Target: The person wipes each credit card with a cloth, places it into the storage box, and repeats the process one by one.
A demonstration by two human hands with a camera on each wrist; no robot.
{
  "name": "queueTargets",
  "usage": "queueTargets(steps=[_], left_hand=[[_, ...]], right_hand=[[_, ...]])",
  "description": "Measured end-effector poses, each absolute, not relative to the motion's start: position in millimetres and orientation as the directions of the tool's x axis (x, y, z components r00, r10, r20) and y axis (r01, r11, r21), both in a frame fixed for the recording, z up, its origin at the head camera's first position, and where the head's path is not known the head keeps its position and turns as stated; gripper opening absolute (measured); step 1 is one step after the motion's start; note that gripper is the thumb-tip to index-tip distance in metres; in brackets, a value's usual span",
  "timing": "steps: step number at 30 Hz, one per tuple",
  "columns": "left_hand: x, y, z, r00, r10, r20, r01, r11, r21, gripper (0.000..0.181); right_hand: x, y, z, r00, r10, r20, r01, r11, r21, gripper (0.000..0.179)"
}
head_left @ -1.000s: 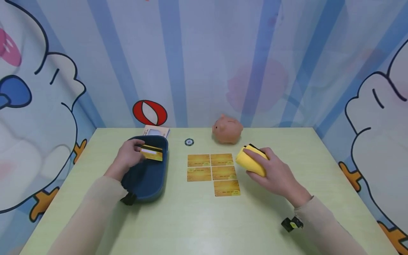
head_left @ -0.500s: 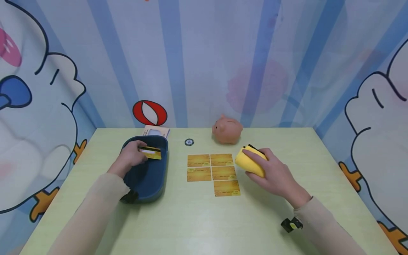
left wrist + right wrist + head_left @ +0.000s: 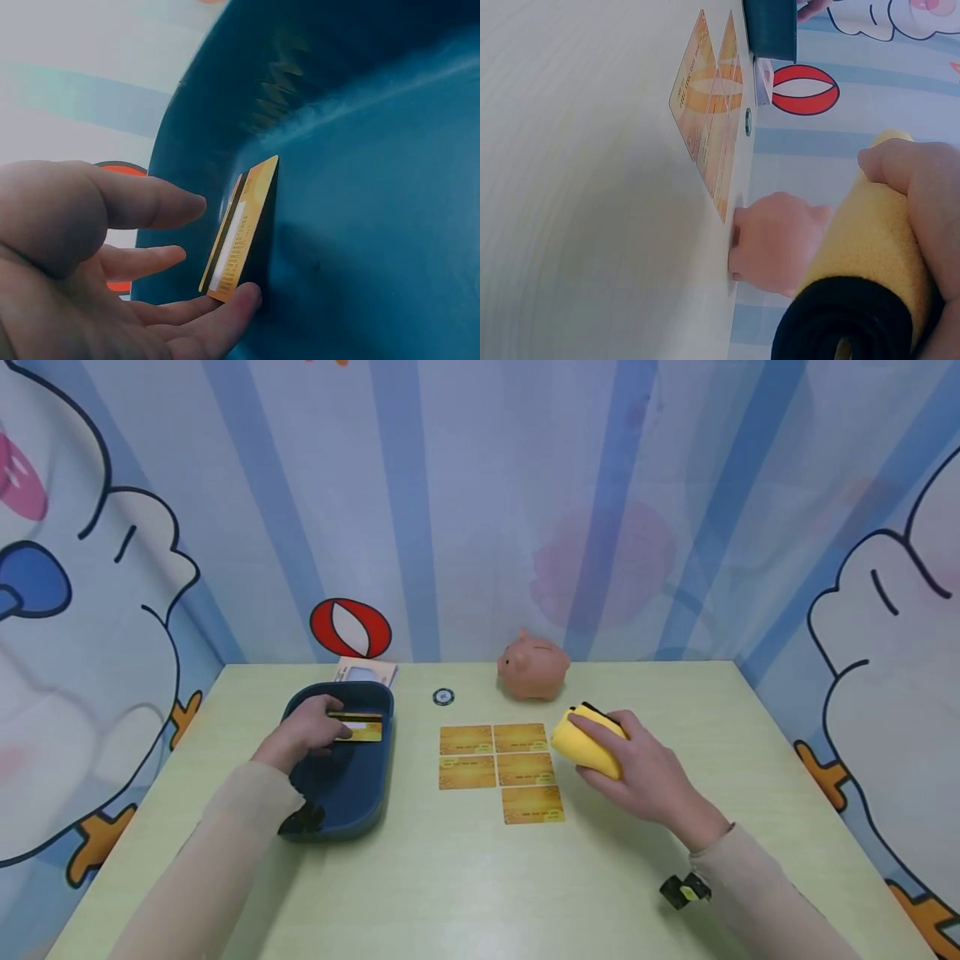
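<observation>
Inside the dark blue basin (image 3: 381,777), a gold card (image 3: 365,728) lies with its black stripe and white strip showing. My left hand (image 3: 303,731) is spread beside it. In the left wrist view, the thumb and upper finger stand apart from the card (image 3: 241,229), while a lower fingertip (image 3: 247,298) touches or nearly touches its near end. My right hand (image 3: 651,764) grips a rolled yellow cloth (image 3: 585,745) with a black edge, above the table. Several gold cards (image 3: 527,768) lie face up in two columns between the hands.
A pink piggy bank (image 3: 532,668) stands at the table's back. Left of it lies a black-and-white poker chip (image 3: 443,697). A pale, flat item (image 3: 382,670) lies behind the basin, partly hidden. A printed fabric backdrop (image 3: 480,510) rises at the table's rear edge.
The left hand has lowered the gold card further into the basin and let it go, its fingers now spread. The right hand holds the rolled cloth almost still.
</observation>
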State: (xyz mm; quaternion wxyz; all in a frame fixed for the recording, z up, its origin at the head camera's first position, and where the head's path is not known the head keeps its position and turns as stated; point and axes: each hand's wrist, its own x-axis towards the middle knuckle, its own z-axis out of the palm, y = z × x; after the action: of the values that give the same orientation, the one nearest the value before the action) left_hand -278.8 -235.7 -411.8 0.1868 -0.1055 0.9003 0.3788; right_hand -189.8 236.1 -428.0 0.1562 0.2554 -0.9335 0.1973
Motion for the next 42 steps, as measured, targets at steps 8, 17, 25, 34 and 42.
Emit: queueTargets(steps=[8,17,25,34,42], left_hand=[[-280,-236,-411,-0.902,-0.055,-0.429,-0.344,0.693,0.634,0.065],[-284,-236,-413,-0.894,-0.069,-0.442,-0.359,0.702,0.616,0.065],[-284,-236,-412,-0.891,-0.065,-0.449,-0.364,0.694,0.621,0.065],[-281,-238,-412,-0.895,-0.060,-0.442,-0.356,0.692,0.628,0.065],[-276,-237,-403,-0.923,-0.043,-0.383,-0.306,0.688,0.658,0.065]], right_hand=[[-189,237,-429,-0.826,-0.412,0.384,-0.533,0.793,-0.296,0.068],[-188,237,-431,-0.826,-0.416,0.380,-0.536,0.790,-0.299,0.068],[-188,238,-431,-0.827,-0.412,0.382,-0.532,0.793,-0.297,0.069],[-187,238,-431,-0.831,-0.406,0.379,-0.528,0.791,-0.309,0.069],[-187,240,-429,-0.835,-0.400,0.378,-0.522,0.795,-0.309,0.070]])
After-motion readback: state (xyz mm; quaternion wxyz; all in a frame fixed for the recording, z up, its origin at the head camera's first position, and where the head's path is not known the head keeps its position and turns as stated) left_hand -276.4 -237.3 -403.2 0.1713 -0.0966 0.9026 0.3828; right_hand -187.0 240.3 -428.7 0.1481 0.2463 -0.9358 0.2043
